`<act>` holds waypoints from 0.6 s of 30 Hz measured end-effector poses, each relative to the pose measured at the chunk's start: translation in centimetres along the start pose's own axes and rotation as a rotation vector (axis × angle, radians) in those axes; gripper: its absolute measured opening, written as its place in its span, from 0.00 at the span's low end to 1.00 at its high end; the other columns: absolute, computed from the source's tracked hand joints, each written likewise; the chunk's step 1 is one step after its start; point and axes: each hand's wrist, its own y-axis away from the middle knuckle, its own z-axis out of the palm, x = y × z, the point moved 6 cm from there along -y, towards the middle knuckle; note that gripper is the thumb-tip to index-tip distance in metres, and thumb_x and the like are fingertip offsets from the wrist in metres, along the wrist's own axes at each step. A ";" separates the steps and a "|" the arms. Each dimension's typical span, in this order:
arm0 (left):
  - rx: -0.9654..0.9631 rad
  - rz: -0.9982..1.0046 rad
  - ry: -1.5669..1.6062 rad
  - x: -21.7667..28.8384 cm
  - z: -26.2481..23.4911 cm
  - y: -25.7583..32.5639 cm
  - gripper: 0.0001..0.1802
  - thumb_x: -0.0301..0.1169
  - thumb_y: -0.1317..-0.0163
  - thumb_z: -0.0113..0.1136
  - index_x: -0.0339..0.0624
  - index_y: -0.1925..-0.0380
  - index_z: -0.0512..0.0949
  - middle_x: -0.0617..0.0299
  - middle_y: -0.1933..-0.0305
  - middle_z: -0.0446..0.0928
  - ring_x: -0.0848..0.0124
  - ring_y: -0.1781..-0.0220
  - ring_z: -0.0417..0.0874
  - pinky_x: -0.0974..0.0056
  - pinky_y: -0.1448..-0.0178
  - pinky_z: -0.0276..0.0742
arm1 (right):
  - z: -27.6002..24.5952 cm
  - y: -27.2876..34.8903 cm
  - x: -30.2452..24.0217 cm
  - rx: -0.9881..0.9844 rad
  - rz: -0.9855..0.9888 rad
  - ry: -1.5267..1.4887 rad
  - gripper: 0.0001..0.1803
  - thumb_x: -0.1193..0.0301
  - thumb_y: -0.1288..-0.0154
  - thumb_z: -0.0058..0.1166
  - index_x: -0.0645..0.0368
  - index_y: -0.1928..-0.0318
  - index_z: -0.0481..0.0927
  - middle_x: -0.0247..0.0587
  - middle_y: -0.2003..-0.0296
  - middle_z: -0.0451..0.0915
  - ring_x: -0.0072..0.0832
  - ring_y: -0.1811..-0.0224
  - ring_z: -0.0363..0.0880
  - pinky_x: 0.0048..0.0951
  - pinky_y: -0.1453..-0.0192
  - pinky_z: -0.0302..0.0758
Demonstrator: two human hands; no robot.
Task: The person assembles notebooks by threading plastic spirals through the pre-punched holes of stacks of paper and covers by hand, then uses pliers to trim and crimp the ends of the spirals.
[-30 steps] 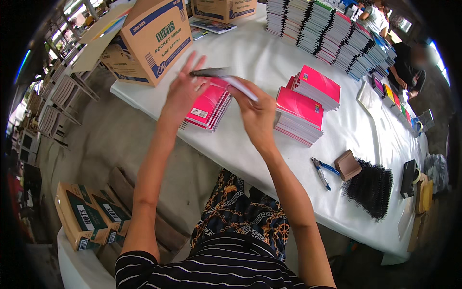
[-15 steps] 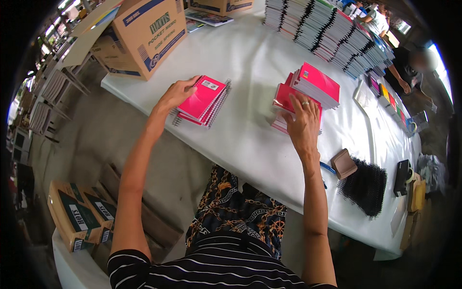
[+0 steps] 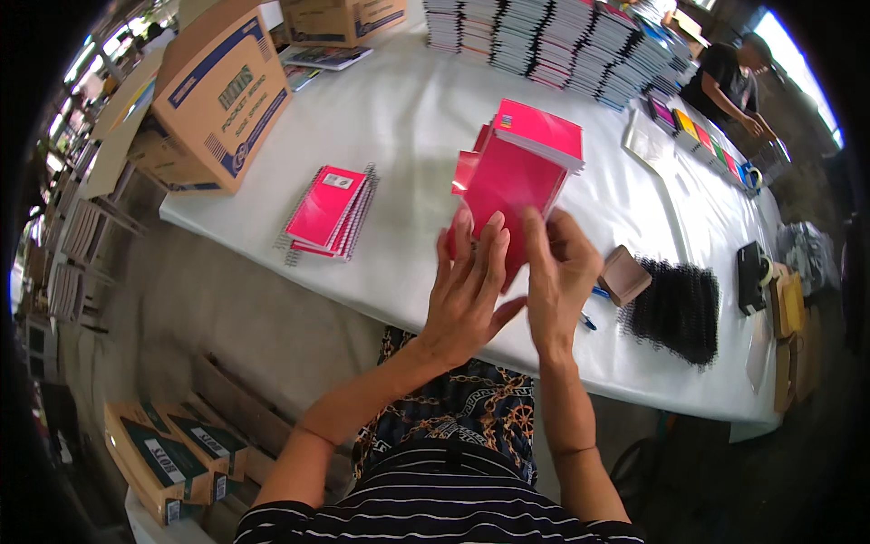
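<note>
My left hand (image 3: 467,290) and my right hand (image 3: 559,272) together hold up a thin pink cover sheet (image 3: 506,195) above the white table (image 3: 417,118). The sheet is lifted in front of a stack of pink sheets and pads (image 3: 541,134) lying behind it. To the left on the table rests a pile of finished pink spiral notebooks (image 3: 328,208), apart from both hands.
A heap of black spiral coils (image 3: 676,308) and a small brown block (image 3: 625,275) lie to the right. Cardboard boxes (image 3: 217,95) stand at the far left, tall stacks of notebooks (image 3: 553,41) at the back. Another person (image 3: 729,77) works at the far right. More boxes (image 3: 172,458) sit on the floor.
My left hand left the spiral notebook pile and moved right. Both hands came together and lifted a pink sheet off the right stack.
</note>
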 end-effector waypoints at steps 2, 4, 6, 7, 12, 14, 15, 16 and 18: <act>0.057 0.027 -0.052 0.8 0.2 -0.6 0.45 0.26 0.46 0.66 0.26 0.31 0.55 0.40 0.28 0.60 0.37 0.25 0.54 0.39 0.24 0.45 | -1.0 1.2 1.0 -0.074 0.195 -0.216 0.13 0.71 0.36 0.64 0.68 0.57 0.78 0.33 0.70 0.81 0.17 0.70 0.77 0.25 0.65 0.75; 0.026 0.084 -0.003 0.5 0.1 -1.1 0.37 0.22 0.43 0.62 0.25 0.33 0.61 0.43 0.31 0.66 0.43 0.27 0.61 0.40 0.25 0.46 | -3.1 1.2 0.8 -0.069 0.103 -0.229 0.21 0.68 0.39 0.67 0.69 0.51 0.76 0.39 0.62 0.81 0.23 0.59 0.79 0.27 0.56 0.76; -0.117 0.009 0.310 -0.3 -0.9 -1.5 0.34 0.19 0.40 0.59 0.34 0.33 0.63 0.49 0.33 0.70 0.52 0.29 0.67 0.44 0.25 0.53 | -5.5 1.2 1.0 -0.019 -0.161 0.059 0.38 0.62 0.46 0.72 0.68 0.41 0.68 0.47 0.45 0.75 0.34 0.38 0.72 0.36 0.35 0.69; -0.294 -0.134 0.464 -1.6 -0.9 -1.5 0.33 0.20 0.38 0.57 0.39 0.31 0.63 0.51 0.33 0.70 0.58 0.29 0.69 0.49 0.24 0.54 | -6.5 1.0 1.1 0.036 -0.291 0.089 0.44 0.60 0.50 0.74 0.66 0.38 0.66 0.48 0.42 0.73 0.39 0.36 0.69 0.40 0.31 0.62; -0.812 -0.365 0.834 -6.4 2.5 1.6 0.36 0.21 0.35 0.56 0.43 0.28 0.56 0.56 0.31 0.69 0.68 0.29 0.68 0.54 0.24 0.56 | -3.5 3.3 9.6 -0.598 0.099 -0.203 0.20 0.70 0.41 0.67 0.61 0.51 0.76 0.38 0.54 0.80 0.25 0.51 0.76 0.29 0.46 0.72; -0.577 -0.488 0.901 -8.1 3.6 3.2 0.40 0.25 0.35 0.59 0.44 0.26 0.52 0.54 0.30 0.68 0.65 0.29 0.68 0.56 0.25 0.57 | -2.0 4.9 11.7 -0.577 0.243 -0.213 0.15 0.71 0.38 0.64 0.62 0.54 0.76 0.36 0.57 0.80 0.21 0.54 0.77 0.26 0.49 0.73; -0.460 -0.554 0.935 -8.1 3.7 3.7 0.42 0.26 0.36 0.60 0.45 0.25 0.49 0.53 0.29 0.67 0.64 0.29 0.68 0.57 0.25 0.57 | -1.8 5.3 11.9 -0.556 0.272 -0.213 0.15 0.71 0.38 0.64 0.62 0.54 0.76 0.35 0.57 0.81 0.20 0.54 0.76 0.26 0.48 0.72; -0.374 -0.507 0.931 -7.8 3.6 4.0 0.48 0.31 0.37 0.63 0.45 0.24 0.43 0.49 0.28 0.63 0.62 0.30 0.68 0.58 0.27 0.59 | -1.7 5.5 12.1 -0.536 0.300 -0.215 0.14 0.71 0.37 0.64 0.62 0.55 0.76 0.35 0.58 0.81 0.20 0.54 0.76 0.25 0.47 0.72; -0.335 -0.539 0.951 -7.5 3.3 4.0 0.49 0.33 0.38 0.65 0.43 0.24 0.44 0.49 0.27 0.63 0.60 0.29 0.67 0.56 0.27 0.58 | -2.1 5.2 11.8 -0.493 0.291 -0.212 0.13 0.72 0.37 0.63 0.62 0.55 0.75 0.34 0.59 0.81 0.19 0.55 0.76 0.24 0.49 0.72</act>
